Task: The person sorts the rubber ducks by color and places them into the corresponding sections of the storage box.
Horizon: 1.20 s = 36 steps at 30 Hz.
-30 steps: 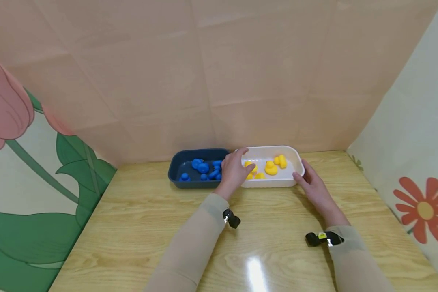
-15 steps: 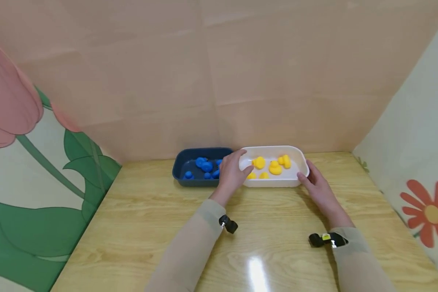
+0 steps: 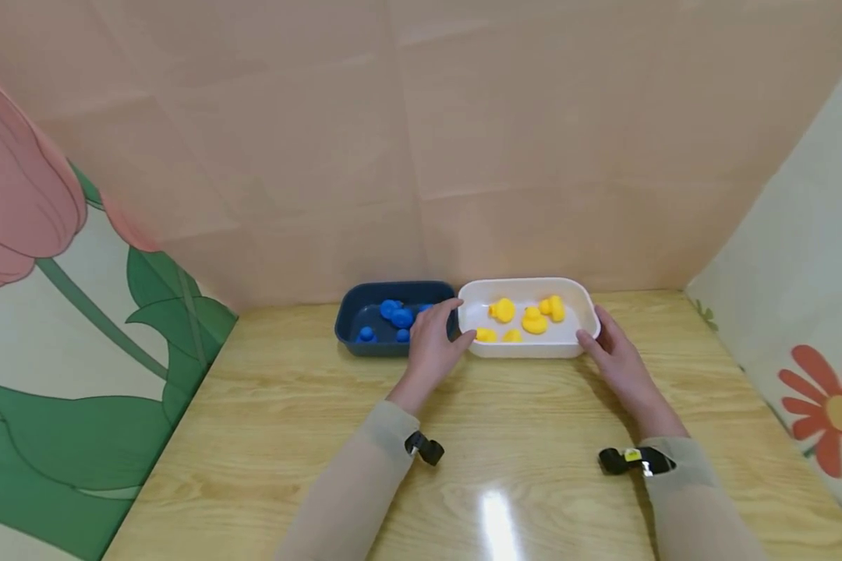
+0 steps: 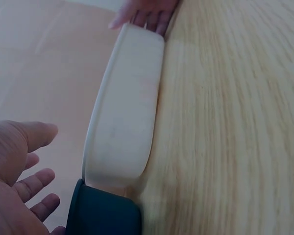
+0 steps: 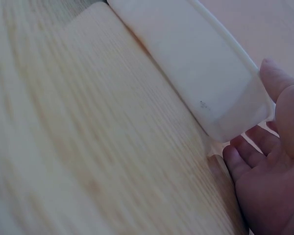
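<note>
A white tray with several yellow toy ducks in it stands at the back of the table. Beside its left end is a dark blue tray holding several blue toy pieces, some hidden behind my left hand. My right hand holds the white tray's right end, its thumb at the near corner rim and its fingers round the outer side. Where the two trays meet, my left hand hovers over the dark blue tray, thumb and fingers spread and holding nothing.
The wooden table stretches toward me in front of the trays. Behind them rises a beige covered wall. Side panels bear a tulip print on the left and a red flower print on the right.
My left hand has drawn back from the white tray, to the left and toward me, showing more of the ducks. My right hand keeps its place at the tray's end. The head view has shifted slightly.
</note>
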Available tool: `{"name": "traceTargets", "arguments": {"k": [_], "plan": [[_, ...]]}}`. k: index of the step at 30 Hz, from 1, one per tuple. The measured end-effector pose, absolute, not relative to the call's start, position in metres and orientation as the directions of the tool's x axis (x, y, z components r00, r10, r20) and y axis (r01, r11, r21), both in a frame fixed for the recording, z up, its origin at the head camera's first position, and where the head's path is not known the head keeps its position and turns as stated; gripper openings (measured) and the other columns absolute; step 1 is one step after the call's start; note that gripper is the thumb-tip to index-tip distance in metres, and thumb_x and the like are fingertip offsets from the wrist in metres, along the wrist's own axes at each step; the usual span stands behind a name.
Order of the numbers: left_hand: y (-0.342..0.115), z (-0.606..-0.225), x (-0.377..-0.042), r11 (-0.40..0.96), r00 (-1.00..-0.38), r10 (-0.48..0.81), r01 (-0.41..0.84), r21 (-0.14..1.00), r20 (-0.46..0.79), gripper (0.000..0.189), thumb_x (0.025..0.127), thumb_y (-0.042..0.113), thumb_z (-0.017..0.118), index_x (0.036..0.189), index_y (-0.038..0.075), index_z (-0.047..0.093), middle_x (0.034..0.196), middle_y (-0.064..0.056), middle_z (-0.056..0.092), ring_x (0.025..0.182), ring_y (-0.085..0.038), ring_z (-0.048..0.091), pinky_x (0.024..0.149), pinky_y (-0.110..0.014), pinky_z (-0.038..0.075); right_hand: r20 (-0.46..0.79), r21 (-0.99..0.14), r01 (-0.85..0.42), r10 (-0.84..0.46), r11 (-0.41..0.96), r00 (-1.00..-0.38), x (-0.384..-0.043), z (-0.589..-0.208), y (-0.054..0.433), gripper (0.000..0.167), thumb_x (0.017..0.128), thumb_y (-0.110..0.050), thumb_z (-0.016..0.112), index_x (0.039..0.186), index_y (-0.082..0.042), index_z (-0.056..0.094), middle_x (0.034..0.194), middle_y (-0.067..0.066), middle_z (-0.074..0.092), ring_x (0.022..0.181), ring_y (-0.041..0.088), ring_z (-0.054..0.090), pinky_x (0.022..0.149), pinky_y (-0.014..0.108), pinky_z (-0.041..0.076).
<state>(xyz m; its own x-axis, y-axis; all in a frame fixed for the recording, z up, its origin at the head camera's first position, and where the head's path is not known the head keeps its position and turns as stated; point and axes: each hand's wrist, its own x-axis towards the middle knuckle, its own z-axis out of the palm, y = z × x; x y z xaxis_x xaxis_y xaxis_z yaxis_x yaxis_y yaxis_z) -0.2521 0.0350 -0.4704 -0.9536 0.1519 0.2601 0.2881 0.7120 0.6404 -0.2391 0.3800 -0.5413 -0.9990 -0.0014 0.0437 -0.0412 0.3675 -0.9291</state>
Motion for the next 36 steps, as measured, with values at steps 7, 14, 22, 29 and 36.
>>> {"name": "traceTargets", "arguments": {"k": [7,14,22,29,36], "plan": [[0.033,-0.475,-0.245,0.69,-0.954,0.153,0.29,0.663,0.258,0.061,0.102,0.029,0.084,0.157,0.018,0.061,0.16,-0.005,0.06,0.15,-0.033,0.046,0.127,-0.055,0.033,0.05,-0.936,-0.047,-0.001,0.35,-0.999,-0.234,-0.538,0.38,0.092,0.115,-0.05,0.057,0.179,-0.019,0.0,0.182,0.019,0.01,0.166,0.045,0.016,0.132,0.058,0.018],[0.034,-0.479,-0.239,0.686,-0.957,0.162,0.285,0.67,0.241,0.059,0.103,0.03,0.083,0.157,0.018,0.06,0.16,-0.005,0.059,0.15,-0.034,0.046,0.127,-0.056,0.033,0.057,-0.935,-0.053,0.001,0.349,-0.998,-0.231,-0.537,0.382,0.091,0.115,-0.048,0.058,0.179,-0.018,0.001,0.182,0.019,0.01,0.165,0.045,0.016,0.133,0.053,0.017],[0.035,-0.483,-0.236,0.703,-0.949,0.182,0.309,0.641,0.258,0.057,0.104,0.031,0.082,0.156,0.018,0.061,0.16,-0.005,0.06,0.149,-0.033,0.047,0.128,-0.055,0.033,0.035,-0.939,-0.028,0.013,0.343,-0.999,-0.228,-0.539,0.382,0.092,0.114,-0.051,0.058,0.179,-0.019,-0.001,0.182,0.019,0.009,0.165,0.046,0.015,0.131,0.063,0.017],[0.035,-0.485,-0.236,0.735,-0.945,0.192,0.317,0.6,0.264,0.054,0.106,0.033,0.079,0.155,0.018,0.062,0.16,-0.005,0.06,0.148,-0.033,0.048,0.127,-0.055,0.034,0.027,-0.941,-0.021,0.014,0.338,-1.0,-0.232,-0.545,0.382,0.092,0.114,-0.051,0.057,0.179,-0.019,-0.001,0.183,0.019,0.008,0.166,0.046,0.014,0.13,0.065,0.017],[0.026,-0.482,-0.231,0.755,-0.926,0.233,0.364,0.546,0.296,0.054,0.109,0.037,0.074,0.158,0.018,0.059,0.162,-0.003,0.057,0.151,-0.032,0.046,0.128,-0.056,0.033,0.028,-0.927,-0.024,0.003,0.374,-1.0,-0.238,-0.54,0.387,0.093,0.114,-0.056,0.053,0.178,-0.018,-0.003,0.183,0.018,0.004,0.166,0.048,0.012,0.13,0.067,0.016]]}}
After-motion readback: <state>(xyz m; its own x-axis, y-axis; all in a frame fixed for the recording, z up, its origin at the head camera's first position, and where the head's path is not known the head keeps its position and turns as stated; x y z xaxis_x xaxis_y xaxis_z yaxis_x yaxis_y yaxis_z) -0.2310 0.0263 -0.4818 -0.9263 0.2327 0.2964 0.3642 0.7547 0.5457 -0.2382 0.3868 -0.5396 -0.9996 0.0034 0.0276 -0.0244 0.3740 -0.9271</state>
